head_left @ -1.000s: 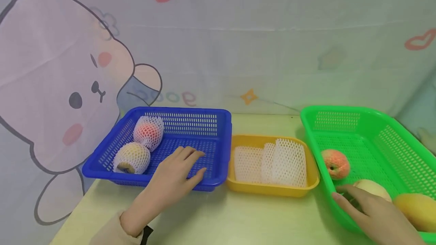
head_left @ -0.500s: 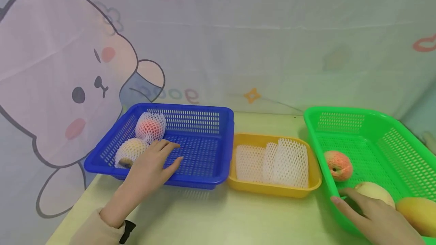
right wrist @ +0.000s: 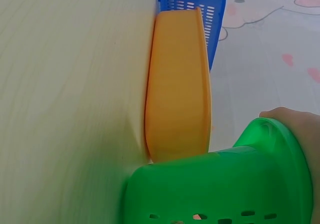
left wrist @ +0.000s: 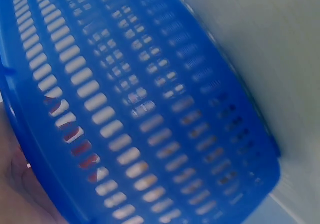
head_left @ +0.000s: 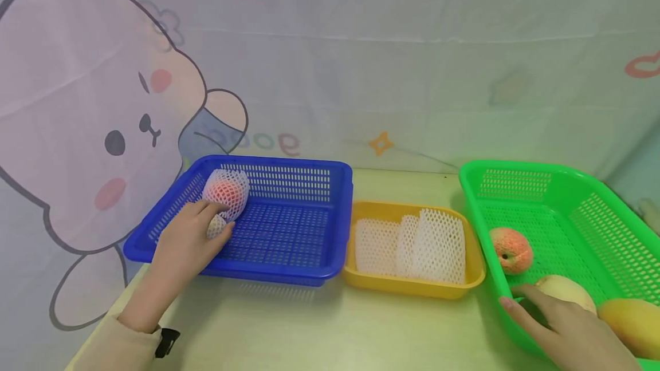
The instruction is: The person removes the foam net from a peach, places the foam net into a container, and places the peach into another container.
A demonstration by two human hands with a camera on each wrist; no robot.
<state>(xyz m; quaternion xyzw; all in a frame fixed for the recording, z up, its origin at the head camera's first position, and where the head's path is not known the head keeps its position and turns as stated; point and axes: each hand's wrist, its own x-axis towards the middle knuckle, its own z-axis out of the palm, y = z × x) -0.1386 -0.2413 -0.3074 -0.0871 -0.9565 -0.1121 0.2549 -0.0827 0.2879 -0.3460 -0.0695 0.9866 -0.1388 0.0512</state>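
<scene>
In the blue basket (head_left: 289, 273), my left hand (head_left: 180, 239) curls its fingers and thumb round a pale yellow fruit in a white foam net (head_left: 215, 227); most of that fruit is hidden under the hand. Just behind it lies a reddish fruit in a foam net (head_left: 227, 190). My right hand (head_left: 572, 325) hovers loosely at the near left rim of the green basket (head_left: 476, 216), thumb and forefinger apart. Beside it are a pale round fruit (head_left: 564, 291), partly covered by the hand, and a long yellow fruit (head_left: 631, 325). A peach-coloured fruit (head_left: 510, 251) sits farther back.
Between the baskets stands a shallow yellow tray (head_left: 407, 287) with several white foam nets (head_left: 438, 248). All three containers stand on a pale wooden table (head_left: 361, 331). A printed curtain (head_left: 361, 73) hangs behind them.
My left hand has moved left across the blue basket and closed round the pale yellow netted fruit. The right hand has hardly moved.
</scene>
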